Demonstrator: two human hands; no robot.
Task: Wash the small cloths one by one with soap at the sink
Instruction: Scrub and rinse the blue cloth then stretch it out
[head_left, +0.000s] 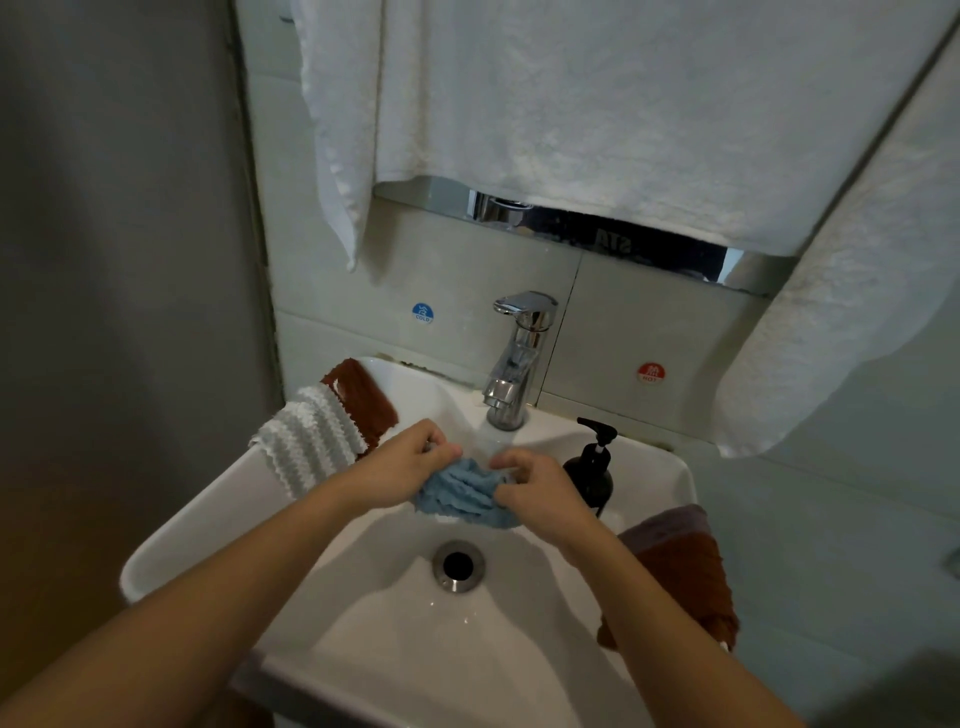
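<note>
- Tiled wall (649, 317) fills the back, with big white towels (597, 114) hanging across twelve o'clock and down at two o'clock.
- White sink (171, 545) takes the lower centre, its drain (458, 565) just below the middle.
- At nine o'clock of the basin, a white cloth (306, 447) lies over the rim, a brown cloth (363, 400) tucked behind it at ten o'clock.
- At four o'clock another brown cloth (685, 571) hangs on the right rim, a greyish one seemingly on top of it.
- Tap (517, 358) stands at twelve o'clock of the basin and it looks to be running, a pale stream dropping between the hands.
- Black soap pump (592, 467) sits at two o'clock, right beside the right hand.
- Blue cloth (462, 493), the one in play, is bunched up over the basin directly under the spout.
- Left hand (405, 467) has fingers curled tight on the cloth's left edge; right hand (535, 493) pinches the right edge, fingers closed on the fabric.
- Looks like the rub-and-rinse step. Best played by keeping the bundle under the stream, working one end against the other, turning it so every fold gets water, and staying low over the basin to limit splashing.
</note>
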